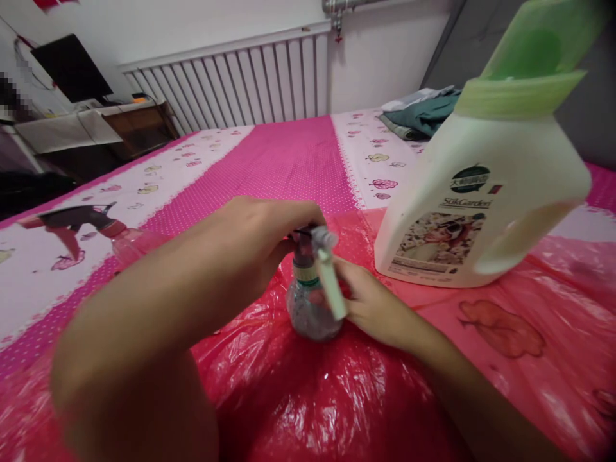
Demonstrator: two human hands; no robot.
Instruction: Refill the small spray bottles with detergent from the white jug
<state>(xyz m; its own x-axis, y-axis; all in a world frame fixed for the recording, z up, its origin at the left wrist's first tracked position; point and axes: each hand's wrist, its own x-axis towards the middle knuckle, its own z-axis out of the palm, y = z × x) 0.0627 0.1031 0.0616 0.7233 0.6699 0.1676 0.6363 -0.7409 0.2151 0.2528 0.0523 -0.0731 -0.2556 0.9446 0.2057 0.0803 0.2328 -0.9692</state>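
Observation:
In front of me a small clear spray bottle [310, 314] stands on red plastic sheeting, with a green collar and a pale trigger that looks blurred. My left hand [274, 221] reaches over its top and is closed around the spray head, its fingertips mostly hidden behind it. From the right side, my right hand [363, 292] grips the bottle's body, some fingers out of sight behind the trigger. A large white detergent bottle [447, 212] with a green cap is just right of my hands. Beyond my left forearm lies a pink spray bottle [135, 247] with a dark trigger head.
Red plastic sheeting [308, 404] covers the near part of a bed with a pink patterned sheet [289, 160]. Folded clothes [418, 115] lie at the back right. Behind the bed are a white radiator [240, 83] and, to the left, a desk with a dark monitor [72, 67].

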